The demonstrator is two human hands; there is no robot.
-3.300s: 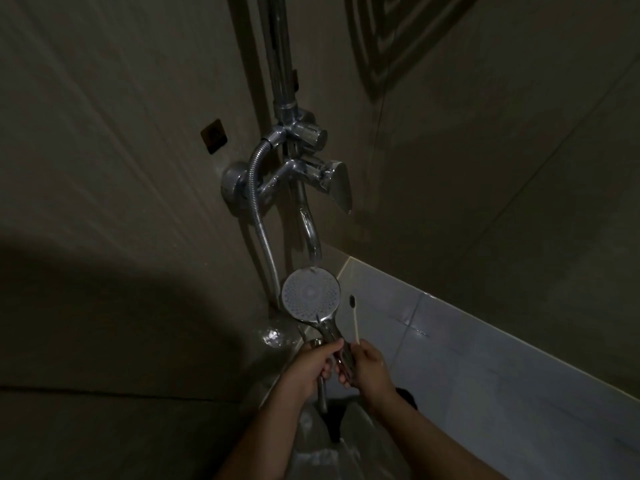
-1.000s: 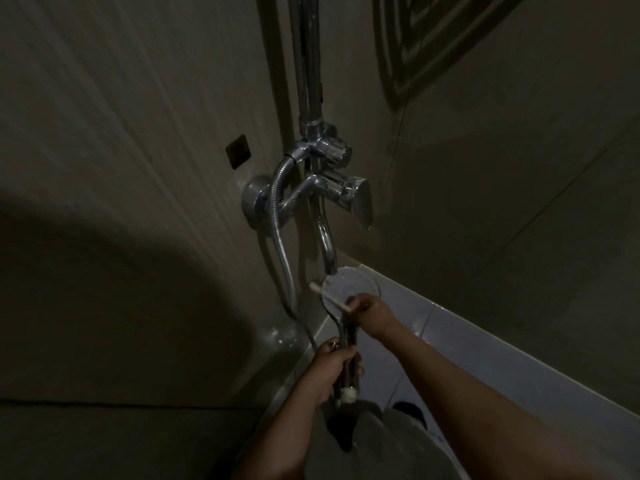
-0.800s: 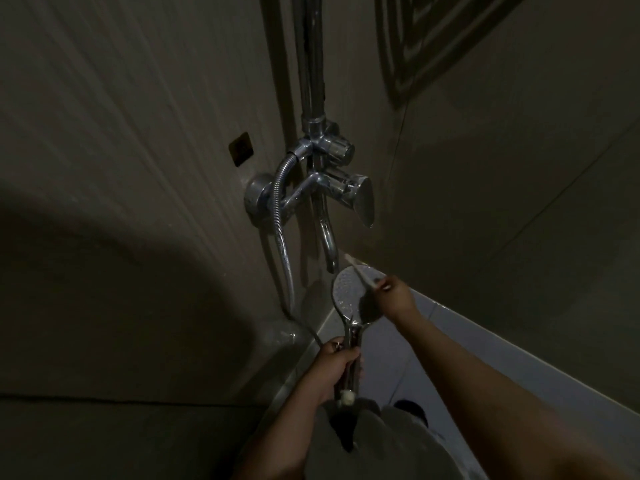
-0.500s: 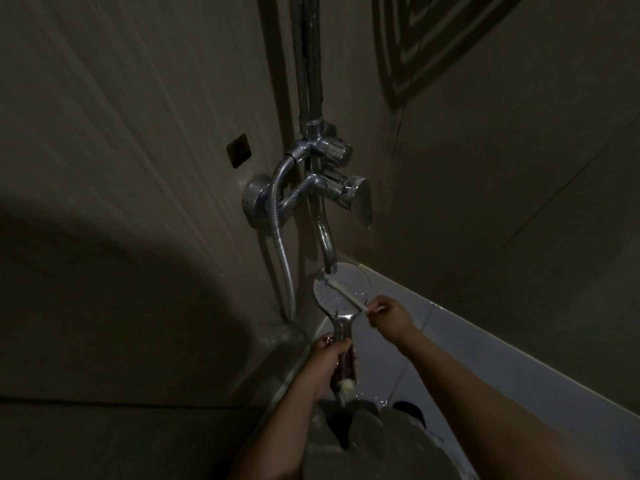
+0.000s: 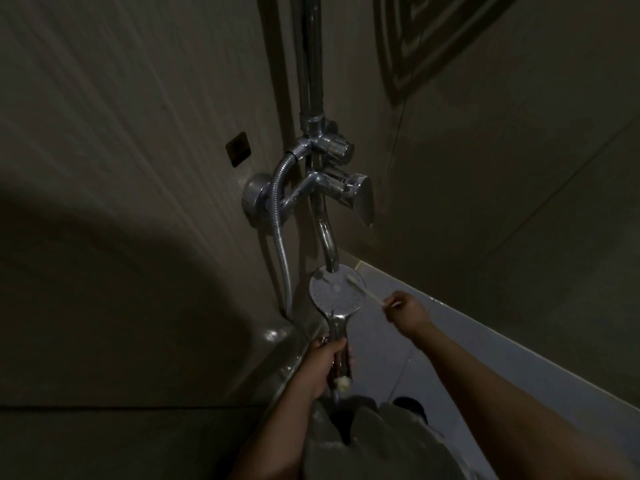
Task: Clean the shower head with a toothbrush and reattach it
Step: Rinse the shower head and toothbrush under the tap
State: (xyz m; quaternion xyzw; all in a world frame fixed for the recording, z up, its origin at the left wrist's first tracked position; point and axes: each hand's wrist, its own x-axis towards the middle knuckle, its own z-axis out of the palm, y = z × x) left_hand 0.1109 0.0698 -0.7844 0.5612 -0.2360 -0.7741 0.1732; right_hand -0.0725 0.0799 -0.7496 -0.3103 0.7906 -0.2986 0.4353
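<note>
Gripping the handle of the shower head [image 5: 336, 294], my left hand [image 5: 325, 362] has its fingers curled fully round the chrome stem low down, thumb side up. A small pale piece [image 5: 343, 382] shows just beneath that fist; I cannot tell what it is.

My right hand [image 5: 403, 308] is closed to a pinch on the tail end of the toothbrush [image 5: 367, 292], fingertips bunched on the thin pale stick. The brush runs up and to the left from that hand, and its head lies on the upper right part of the spray face.

I see the shower head held off its mount, upright, with the round face turned toward the camera. Rings of small nozzle dots show across the pale disc, and the rim and stem are shiny chrome. It sits directly under the curved spout [image 5: 329, 244], whose tip overlaps the top edge of the disc. The ribbed metal hose [image 5: 278, 237] hangs down the wall to the left. Above are the mixer lever [image 5: 362, 199] and the riser pipe [image 5: 311, 64]. The light is dim.
</note>
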